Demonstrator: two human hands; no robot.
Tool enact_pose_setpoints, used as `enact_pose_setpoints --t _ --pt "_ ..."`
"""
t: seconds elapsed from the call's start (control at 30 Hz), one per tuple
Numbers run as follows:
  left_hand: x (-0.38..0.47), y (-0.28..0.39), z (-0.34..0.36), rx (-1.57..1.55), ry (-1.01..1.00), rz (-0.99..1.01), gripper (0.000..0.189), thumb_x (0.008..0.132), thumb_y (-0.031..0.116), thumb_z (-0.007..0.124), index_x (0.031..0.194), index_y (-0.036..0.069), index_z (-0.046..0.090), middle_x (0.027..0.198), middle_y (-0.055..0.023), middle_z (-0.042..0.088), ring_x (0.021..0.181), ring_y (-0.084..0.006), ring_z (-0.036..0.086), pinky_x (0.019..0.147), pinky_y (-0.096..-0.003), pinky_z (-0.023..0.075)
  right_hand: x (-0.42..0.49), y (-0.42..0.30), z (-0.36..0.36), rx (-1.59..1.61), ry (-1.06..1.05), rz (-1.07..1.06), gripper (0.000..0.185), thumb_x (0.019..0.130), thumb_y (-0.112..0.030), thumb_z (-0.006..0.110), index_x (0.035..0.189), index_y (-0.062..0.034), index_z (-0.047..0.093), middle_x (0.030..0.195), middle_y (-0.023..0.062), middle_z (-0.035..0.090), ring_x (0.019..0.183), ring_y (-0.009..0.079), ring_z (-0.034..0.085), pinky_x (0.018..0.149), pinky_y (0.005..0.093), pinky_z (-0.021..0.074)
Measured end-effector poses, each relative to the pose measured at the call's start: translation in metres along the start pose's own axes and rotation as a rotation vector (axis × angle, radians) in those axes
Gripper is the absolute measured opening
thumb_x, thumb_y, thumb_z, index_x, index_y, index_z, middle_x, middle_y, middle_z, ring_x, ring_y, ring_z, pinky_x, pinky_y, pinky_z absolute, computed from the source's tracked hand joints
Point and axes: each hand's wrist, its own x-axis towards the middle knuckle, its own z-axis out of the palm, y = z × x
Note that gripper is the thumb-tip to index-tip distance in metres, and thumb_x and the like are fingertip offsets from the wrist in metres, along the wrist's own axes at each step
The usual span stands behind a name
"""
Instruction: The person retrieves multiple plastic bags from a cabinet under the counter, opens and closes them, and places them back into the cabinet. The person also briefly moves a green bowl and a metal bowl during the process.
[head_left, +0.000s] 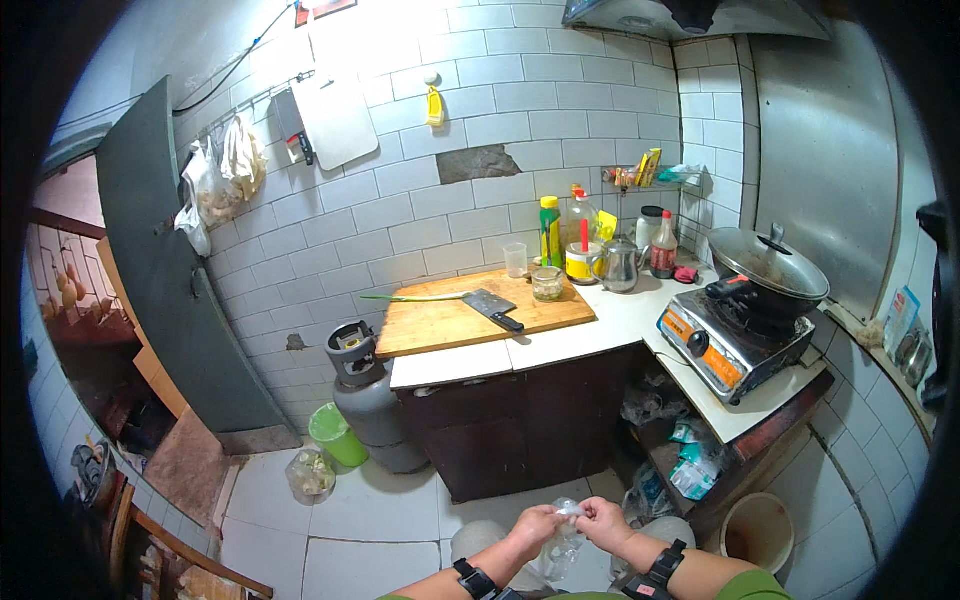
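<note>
A clear plastic bag (561, 551) hangs between my two hands, low in the view, above my knees. My left hand (537, 528) pinches its gathered top from the left, and my right hand (602, 523) pinches it from the right, with the fingertips close together. Beyond them on the counter, a wooden cutting board (420, 330) bears a cleaver (491, 305), a green onion stalk (412, 298) and a glass jar (547, 285). What the bag holds, if anything, cannot be told.
A gas stove (727, 345) with a lidded black wok (772, 270) stands on the right counter. Below is a pale bucket (757, 534). Left of the cabinet stand a gas cylinder (375, 412), a green bin (339, 436) and a filled plastic bag (310, 476) on the floor.
</note>
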Motion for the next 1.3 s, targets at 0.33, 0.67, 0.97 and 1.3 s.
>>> enact_pose_setpoints --t 0.33,0.67,0.97,1.3 --pt "0.002 -0.009 -0.008 -0.318 -0.350 -0.106 0.021 0.091 0.023 0.061 0.102 0.006 0.062 0.096 -0.0033 0.061 0.089 -0.0161 0.056 0.080 -0.0324 0.0466 0.000 0.002 -0.013 0.242 -0.094 -0.043 0.032 0.079 -0.007 0.061 0.109 0.0025 0.060 0.088 0.0051 0.064 0.077 0.0114 0.061 0.068 0.0269 0.0518" --pt "0.009 -0.006 -0.004 0.011 0.004 0.385 0.026 0.086 0.024 0.068 0.099 0.004 0.058 0.079 0.0009 0.059 0.070 -0.0071 0.053 0.064 -0.0234 0.0454 0.007 -0.005 -0.011 0.918 -0.026 0.251 0.020 0.077 0.005 0.054 0.095 -0.0017 0.056 0.090 0.0077 0.060 0.080 0.0189 0.062 0.071 0.0307 0.0526" --pt "-0.017 0.014 -0.010 0.988 0.151 1.182 0.031 0.077 0.016 0.069 0.106 0.009 0.061 0.108 -0.0113 0.056 0.093 -0.0316 0.057 0.084 -0.0398 0.0465 0.011 -0.011 -0.014 0.708 -0.043 0.358 0.041 0.075 -0.001 0.062 0.114 0.0035 0.053 0.094 0.0118 0.061 0.077 0.0180 0.060 0.066 0.0292 0.0496" --pt "-0.024 0.015 0.007 0.964 0.229 0.936 0.042 0.081 0.034 0.066 0.117 0.015 0.057 0.121 -0.0098 0.054 0.114 -0.0321 0.048 0.095 -0.0439 0.0370 0.010 0.000 -0.004 0.814 -0.035 0.245 0.053 0.075 -0.002 0.060 0.124 0.0113 0.044 0.090 0.0089 0.062 0.080 0.0152 0.058 0.072 0.0262 0.0463"
